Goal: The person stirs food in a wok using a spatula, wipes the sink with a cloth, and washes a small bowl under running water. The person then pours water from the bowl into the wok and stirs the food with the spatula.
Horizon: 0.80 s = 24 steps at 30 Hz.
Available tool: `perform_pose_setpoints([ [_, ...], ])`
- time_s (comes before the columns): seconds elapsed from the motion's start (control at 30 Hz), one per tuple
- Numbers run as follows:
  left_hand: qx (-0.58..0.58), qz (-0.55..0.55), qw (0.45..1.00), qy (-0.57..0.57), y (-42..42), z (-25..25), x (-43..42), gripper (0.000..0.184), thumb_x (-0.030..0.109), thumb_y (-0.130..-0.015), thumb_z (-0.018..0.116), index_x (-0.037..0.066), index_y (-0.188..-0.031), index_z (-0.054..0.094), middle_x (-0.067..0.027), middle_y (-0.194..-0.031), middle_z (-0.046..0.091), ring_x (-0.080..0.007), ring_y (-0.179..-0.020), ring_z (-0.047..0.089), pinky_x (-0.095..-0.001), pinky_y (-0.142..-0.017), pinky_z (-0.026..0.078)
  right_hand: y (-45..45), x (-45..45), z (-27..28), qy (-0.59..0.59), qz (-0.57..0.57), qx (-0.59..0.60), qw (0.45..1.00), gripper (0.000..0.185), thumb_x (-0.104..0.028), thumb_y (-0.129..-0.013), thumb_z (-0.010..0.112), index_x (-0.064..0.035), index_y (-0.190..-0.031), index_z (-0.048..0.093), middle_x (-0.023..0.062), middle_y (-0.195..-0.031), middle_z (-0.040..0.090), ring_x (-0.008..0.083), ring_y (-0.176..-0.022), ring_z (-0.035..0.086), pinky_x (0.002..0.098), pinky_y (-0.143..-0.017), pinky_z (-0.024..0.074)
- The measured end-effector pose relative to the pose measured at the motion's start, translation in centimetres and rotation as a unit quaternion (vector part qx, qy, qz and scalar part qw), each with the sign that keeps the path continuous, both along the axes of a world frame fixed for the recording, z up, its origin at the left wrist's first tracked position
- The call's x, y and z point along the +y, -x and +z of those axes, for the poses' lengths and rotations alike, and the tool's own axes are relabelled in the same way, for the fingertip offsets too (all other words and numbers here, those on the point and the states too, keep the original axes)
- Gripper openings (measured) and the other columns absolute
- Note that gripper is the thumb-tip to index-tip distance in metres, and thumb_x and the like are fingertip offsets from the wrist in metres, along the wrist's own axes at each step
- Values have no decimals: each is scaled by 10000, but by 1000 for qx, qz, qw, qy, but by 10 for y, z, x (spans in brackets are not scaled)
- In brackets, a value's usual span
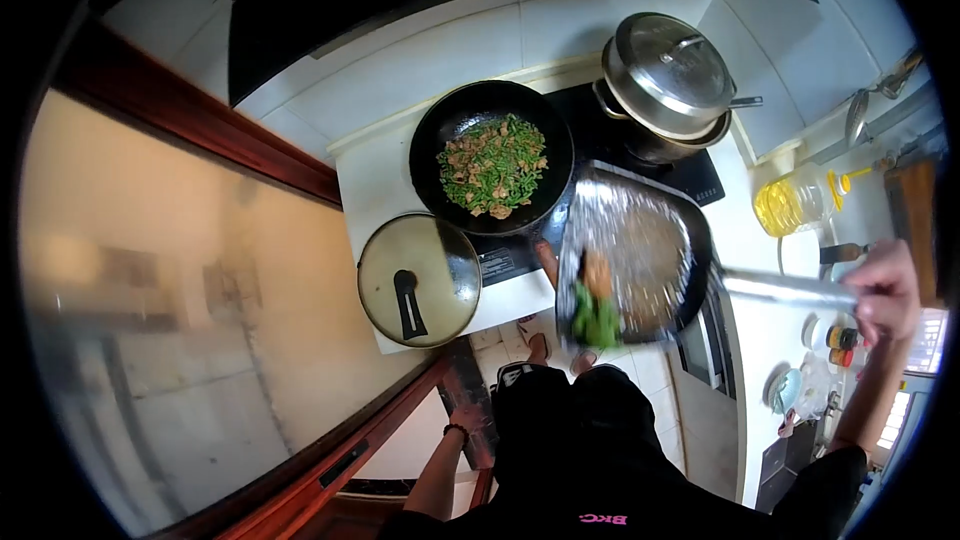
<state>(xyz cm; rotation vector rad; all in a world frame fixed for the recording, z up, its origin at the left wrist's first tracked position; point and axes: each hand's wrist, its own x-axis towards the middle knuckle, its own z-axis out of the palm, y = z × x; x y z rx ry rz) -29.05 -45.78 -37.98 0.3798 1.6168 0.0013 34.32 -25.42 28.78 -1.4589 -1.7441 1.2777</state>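
Note:
My right hand (885, 295) is closed round the metal handle of a large square-sided spatula (640, 250), blurred by motion, held over the front of the stove. Some green and brown food (597, 315) lies near its left edge. My left hand (468, 422) is low at the left, beside the dark red wooden door frame; its fingers are too dim to make out. Behind the spatula, a black wok (428, 155) holds chopped green beans with bits of meat (495, 165). A glass lid (440, 275) with a black handle rests on the counter left of the stove.
A steel pot (665, 90) with a lid stands at the back right of the stove. On the right counter are an oil bottle (795, 202), small jars (840, 340) and a bowl (785, 390). A sliding door (180, 270) stands at the left.

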Motion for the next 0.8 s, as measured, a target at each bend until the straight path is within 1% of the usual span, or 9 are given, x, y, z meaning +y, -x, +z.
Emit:
perform_pose_setpoints([
  [0.03, -52, 22, 998, 6, 3, -24, -10, 273, 303, -989, 646, 87, -1152, 678, -87, -882, 731, -221, -709, 711, -349, -571, 560, -11, -14, 2, -43, -14, -4, 999, 476, -345, -956, 694, 61, -708, 700, 17, -460, 576, 95, -315, 533, 221, -322, 382],
  [0.07, -104, 45, 993, 11, 0, -33, -12, 259, 305, -988, 648, 84, -1120, 681, -83, -880, 733, -218, -712, 711, -344, -572, 559, -25, -24, 9, -52, 0, 24, 998, 360, -229, -914, 715, 122, -836, 726, 47, -449, 582, 114, -321, 551, 228, -332, 426],
  [0.17, 11, -25, 1000, -1, -35, 16, 1, 220, 273, -998, 621, 78, -1084, 675, -90, -915, 728, -228, -734, 713, -354, -594, 566, -50, -15, 56, 102, 188, -7, 977, 334, -204, -915, 709, 128, -877, 720, 45, -447, 576, 117, -324, 556, 227, -331, 427],
  [0.27, -18, 3, 999, -27, -35, -26, -10, 227, 271, -993, 600, 77, -1087, 672, -76, -886, 697, -229, -729, 708, -360, -604, 566, -59, -23, 71, 66, 205, -27, 976, 325, -197, -917, 706, 126, -886, 719, 45, -452, 578, 116, -326, 555, 228, -331, 425],
  [0.43, 48, -43, 998, 15, -80, 76, 26, 281, 300, -993, 605, 41, -1085, 661, -79, -865, 679, -216, -732, 707, -369, -588, 559, -67, -39, 82, 41, 201, -39, 978, 312, -187, -920, 702, 124, -901, 719, 44, -460, 581, 114, -330, 554, 230, -331, 422],
  [0.53, -37, -56, 997, 41, -52, -1, -2, 279, 294, -995, 607, 51, -1122, 662, -81, -898, 696, -227, -741, 712, -380, -582, 555, -67, -45, 79, 33, 200, -38, 979, 304, -180, -922, 699, 123, -910, 718, 44, -465, 583, 113, -332, 553, 231, -331, 420],
  [0.67, 17, -18, 999, 21, -88, 63, 16, 287, 297, -1002, 605, 57, -1147, 661, -88, -944, 712, -234, -766, 719, -395, -603, 557, -70, -51, 77, 26, 195, -34, 980, 294, -172, -924, 695, 121, -922, 718, 44, -472, 585, 112, -335, 552, 233, -331, 417],
  [0.73, 60, -72, 995, 42, -97, 67, 12, 328, 268, -1093, 411, 48, -1164, 644, -112, -798, 665, -226, -643, 618, -374, -528, 488, -72, -53, 76, 24, 193, -32, 980, 289, -168, -925, 693, 120, -928, 717, 44, -475, 586, 111, -336, 552, 233, -331, 416],
  [0.8, 42, -80, 995, 41, -94, 63, 11, 318, 311, -1052, 506, 66, -1189, 656, -100, -915, 697, -235, -761, 674, -395, -623, 529, -72, -56, 75, 22, 192, -29, 981, 284, -163, -927, 692, 119, -934, 717, 44, -478, 587, 111, -338, 551, 234, -331, 414],
])
